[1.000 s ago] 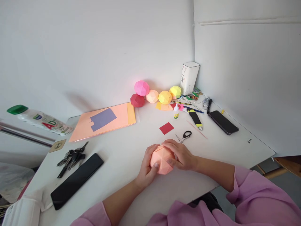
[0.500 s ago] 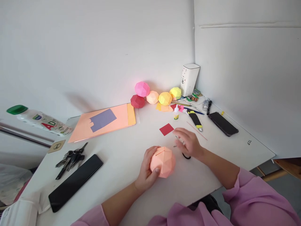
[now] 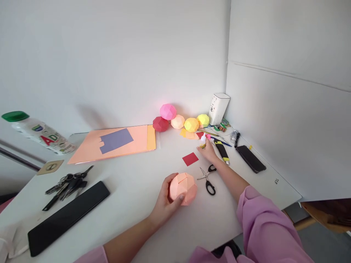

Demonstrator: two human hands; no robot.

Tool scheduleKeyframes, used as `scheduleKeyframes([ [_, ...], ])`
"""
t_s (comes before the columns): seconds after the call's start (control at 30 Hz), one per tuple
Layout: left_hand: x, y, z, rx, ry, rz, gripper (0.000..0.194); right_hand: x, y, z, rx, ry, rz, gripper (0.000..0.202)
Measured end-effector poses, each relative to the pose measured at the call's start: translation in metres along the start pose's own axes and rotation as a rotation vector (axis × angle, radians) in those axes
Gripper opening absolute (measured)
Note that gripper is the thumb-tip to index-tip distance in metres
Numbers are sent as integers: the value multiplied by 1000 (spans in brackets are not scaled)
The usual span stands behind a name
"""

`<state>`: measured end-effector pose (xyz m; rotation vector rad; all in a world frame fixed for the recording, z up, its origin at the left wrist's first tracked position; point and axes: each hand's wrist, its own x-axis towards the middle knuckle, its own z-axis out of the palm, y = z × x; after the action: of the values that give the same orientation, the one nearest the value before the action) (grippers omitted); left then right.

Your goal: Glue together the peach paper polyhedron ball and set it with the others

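Observation:
My left hand [image 3: 166, 199] is wrapped round a peach faceted paper ball [image 3: 184, 187], thumb on its near side. A slit between facets shows on top of the ball. Farther out, my right hand [image 3: 207, 150] has its fingers round a small white-tipped glue bottle [image 3: 203, 138]; the hand covers part of the bottle. Between my hands lie a red paper rectangle [image 3: 190, 159] and open scissors with black handles [image 3: 210, 187].
Several coloured paper balls [image 3: 191, 125] line the wall. A box cutter [image 3: 221, 150], a phone [image 3: 251, 159] and a white box [image 3: 218, 109] are at right. Peach sheets [image 3: 85, 149], keys [image 3: 67, 184], a black slab [image 3: 68, 217] and a bottle [image 3: 41, 135] are at left.
My right hand has moved away from beside the ball, out to the glue bottle, and closed on it. The scissors are now uncovered. My left hand keeps holding the ball; the view has shifted.

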<state>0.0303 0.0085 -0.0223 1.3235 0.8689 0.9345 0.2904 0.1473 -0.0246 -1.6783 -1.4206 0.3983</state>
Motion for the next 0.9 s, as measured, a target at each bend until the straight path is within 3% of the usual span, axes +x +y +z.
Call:
scheduleKeyframes([
  [0.1,2,-2,0,-32,-8,3,65,3,-9,0,20,-39,-22,46],
  [0.17,4,-3,0,-47,-18,-13,66,-3,-22,-12,45,-91,-78,43],
  [0.33,6,-5,-4,-108,-87,-70,70,-28,-72,-77,157,-265,-236,51],
  [0.43,6,-5,-6,-116,-129,-73,68,-44,-97,-113,309,-247,-324,36],
  [0.5,6,-5,-6,-106,-152,-51,66,-53,-108,-127,434,-257,-339,34],
  [0.6,8,-5,-7,-121,-199,7,61,-62,-118,-127,542,-349,-364,36],
  [0.7,8,-4,-7,-154,-223,50,57,-68,-127,-110,529,-427,-369,31],
  [0.9,9,1,-7,-165,-252,128,53,-73,-127,-84,550,-542,-223,21],
])
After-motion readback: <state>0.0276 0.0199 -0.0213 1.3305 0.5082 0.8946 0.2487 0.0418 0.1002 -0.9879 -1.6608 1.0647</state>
